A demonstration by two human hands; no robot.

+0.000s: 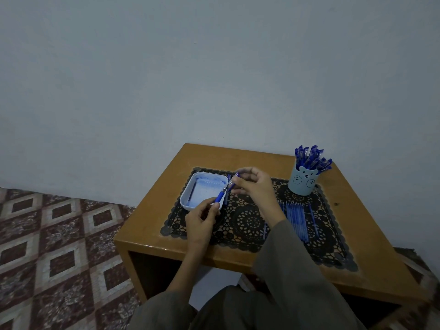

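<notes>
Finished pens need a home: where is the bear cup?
Head view: the bear cup stands at the far right corner of the mat, beyond the row of loose pen parts, right of the right hand.

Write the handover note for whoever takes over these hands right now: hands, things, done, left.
Left hand grips the blue pen front section, metal tip up, over the white rectangular plastic tray.
Right hand pinches the clear pen barrel just beyond it.
Pale blue bear-face cup, back right, holds many capped blue pens: likely done.
Thin blue refills lie in a row on the black lace mat: likely left.
Whether the held pieces are being joined or separated cannot be told.
</notes>
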